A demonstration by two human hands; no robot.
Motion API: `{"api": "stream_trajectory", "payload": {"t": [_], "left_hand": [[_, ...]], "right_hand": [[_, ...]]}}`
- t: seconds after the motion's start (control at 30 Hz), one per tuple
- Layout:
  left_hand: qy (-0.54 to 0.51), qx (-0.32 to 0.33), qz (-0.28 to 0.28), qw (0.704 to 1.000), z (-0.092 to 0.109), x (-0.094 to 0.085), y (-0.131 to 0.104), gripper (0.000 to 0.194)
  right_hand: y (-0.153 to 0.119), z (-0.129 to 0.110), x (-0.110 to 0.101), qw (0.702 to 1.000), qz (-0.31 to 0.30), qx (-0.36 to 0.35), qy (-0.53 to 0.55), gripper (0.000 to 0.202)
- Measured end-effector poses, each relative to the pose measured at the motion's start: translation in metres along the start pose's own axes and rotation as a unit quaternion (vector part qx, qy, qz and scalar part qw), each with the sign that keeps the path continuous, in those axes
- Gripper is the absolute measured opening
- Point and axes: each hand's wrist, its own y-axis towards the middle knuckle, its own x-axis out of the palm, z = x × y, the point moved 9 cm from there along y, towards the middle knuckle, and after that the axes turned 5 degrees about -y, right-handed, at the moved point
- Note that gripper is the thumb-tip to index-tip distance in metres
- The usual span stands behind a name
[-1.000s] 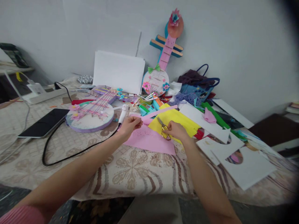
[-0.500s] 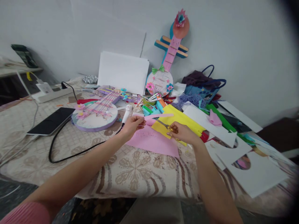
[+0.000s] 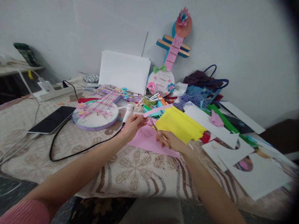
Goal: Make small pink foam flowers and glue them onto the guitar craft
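My left hand (image 3: 135, 125) pinches the left end of a narrow pink paper strip (image 3: 158, 109), which sticks out to the right. In my right hand (image 3: 168, 140) is a pair of scissors (image 3: 155, 125), blades pointing up and left towards my left fingertips, just below the strip. Whether the blades touch the strip I cannot tell. Beneath both hands lies a pink sheet (image 3: 146, 138) with small scraps on it. A yellow sheet (image 3: 178, 123) lies right behind my right hand. The white glue gun (image 3: 127, 113) is close behind my left hand.
A handmade stringed instrument (image 3: 97, 113) lies at left, near a phone (image 3: 52, 119) and a black cord (image 3: 77, 155). Another instrument (image 3: 171, 56) leans on the wall beside white boards (image 3: 125, 71). Cut white boards (image 3: 261, 175) and a blue bag (image 3: 201, 93) are at right.
My right hand has moved left and down, and the scissors have turned to point more upward. The strip's free end has risen. The view has shifted slightly.
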Motion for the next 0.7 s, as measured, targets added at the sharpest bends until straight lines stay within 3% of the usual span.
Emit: {"api": "stream_trajectory", "payload": {"t": [0.23, 0.7], "left_hand": [[0.026, -0.021, -0.009, 0.999, -0.013, 0.002, -0.003, 0.024], [0.039, -0.005, -0.026, 0.999, -0.01, 0.008, -0.006, 0.025]], "right_hand": [[0.004, -0.001, 0.01, 0.998, 0.039, -0.004, 0.053, 0.043], [0.008, 0.009, 0.02, 0.991, 0.068, 0.022, 0.112, 0.04]]}}
